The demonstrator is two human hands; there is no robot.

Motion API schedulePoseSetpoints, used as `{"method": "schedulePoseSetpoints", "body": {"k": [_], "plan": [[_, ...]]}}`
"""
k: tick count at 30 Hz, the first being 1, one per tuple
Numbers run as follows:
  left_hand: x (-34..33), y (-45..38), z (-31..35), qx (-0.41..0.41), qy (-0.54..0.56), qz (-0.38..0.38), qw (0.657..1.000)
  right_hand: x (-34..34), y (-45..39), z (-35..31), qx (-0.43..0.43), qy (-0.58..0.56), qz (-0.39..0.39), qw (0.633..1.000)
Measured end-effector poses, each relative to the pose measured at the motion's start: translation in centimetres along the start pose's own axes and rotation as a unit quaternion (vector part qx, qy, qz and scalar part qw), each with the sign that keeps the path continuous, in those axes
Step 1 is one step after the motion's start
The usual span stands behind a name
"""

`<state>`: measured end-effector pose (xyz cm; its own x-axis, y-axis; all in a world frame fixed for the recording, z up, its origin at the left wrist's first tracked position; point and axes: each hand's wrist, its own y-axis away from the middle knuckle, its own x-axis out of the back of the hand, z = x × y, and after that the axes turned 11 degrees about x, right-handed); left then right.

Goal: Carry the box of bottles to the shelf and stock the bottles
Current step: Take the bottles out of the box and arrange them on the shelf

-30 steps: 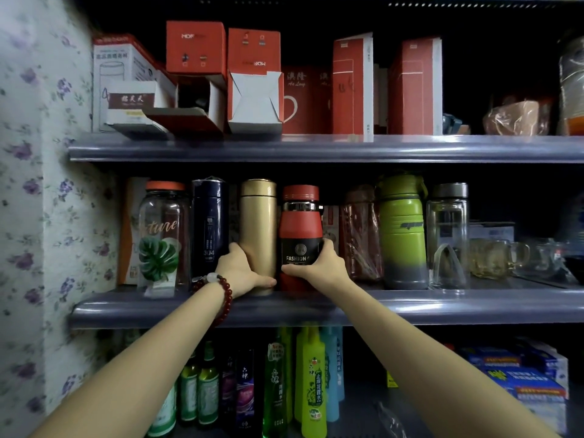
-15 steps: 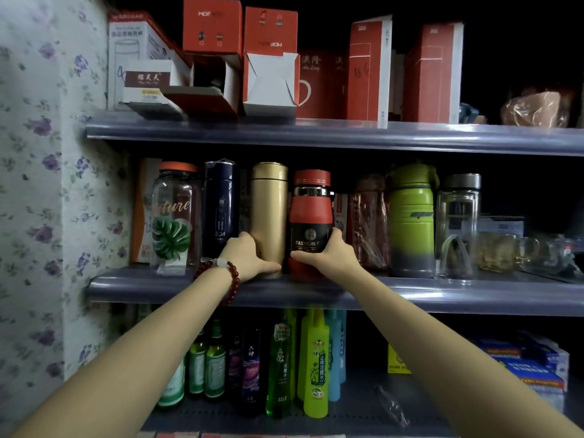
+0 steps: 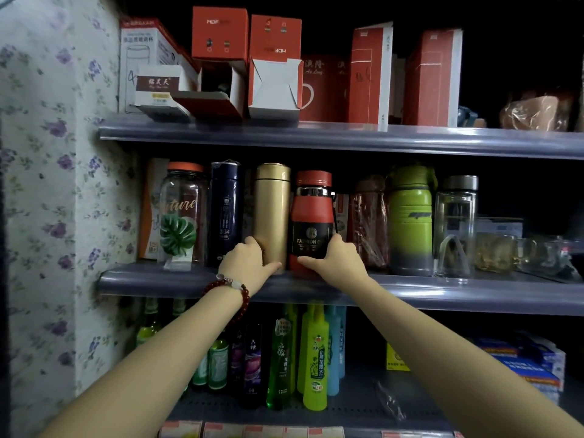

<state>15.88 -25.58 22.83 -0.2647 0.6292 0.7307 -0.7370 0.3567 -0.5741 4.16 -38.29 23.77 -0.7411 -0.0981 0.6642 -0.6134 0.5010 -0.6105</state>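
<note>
On the middle shelf (image 3: pixel 442 292) a gold bottle (image 3: pixel 272 210) stands upright beside a red and black bottle (image 3: pixel 312 222). My left hand (image 3: pixel 246 263), with a bead bracelet on the wrist, grips the base of the gold bottle. My right hand (image 3: pixel 331 263) grips the base of the red and black bottle. Both bottles rest on the shelf, close to each other. The box of bottles is out of view.
Left of the gold bottle stand a dark blue flask (image 3: pixel 223 213) and a clear jar with a leaf print (image 3: pixel 183 216). To the right are a brown bottle (image 3: pixel 368 222), a green bottle (image 3: pixel 410 219) and a glass bottle (image 3: pixel 455 226). Red cartons (image 3: pixel 369 74) fill the top shelf; slim bottles (image 3: pixel 313 358) stand below. A floral wall (image 3: pixel 47 184) bounds the left.
Both hands stay on the same two bottles' bases. The view has shifted a little to the left, so the shelf sits further right in frame.
</note>
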Motion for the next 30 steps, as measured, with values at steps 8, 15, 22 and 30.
{"method": "schedulePoseSetpoints", "body": {"k": [8, 15, 22, 30], "plan": [[1.4, 1.8, 2.8, 0.002, -0.074, 0.076, 0.994, 2.8, 0.9, 1.6, 0.075, 0.064, -0.014, 0.995], [1.3, 3.4, 7.3, -0.075, -0.055, 0.095, 0.991, 4.8, 1.6, 4.3, 0.153, 0.059, -0.052, 0.985], [-0.5, 3.8, 13.4, -0.128, -0.003, 0.085, 0.988, 8.4, 2.9, 8.1, 0.195, 0.079, -0.052, 0.976], [-3.0, 3.1, 19.8, -0.133, 0.04, 0.022, 0.99, 14.8, 3.2, 14.9, 0.12, 0.083, -0.022, 0.989]]}}
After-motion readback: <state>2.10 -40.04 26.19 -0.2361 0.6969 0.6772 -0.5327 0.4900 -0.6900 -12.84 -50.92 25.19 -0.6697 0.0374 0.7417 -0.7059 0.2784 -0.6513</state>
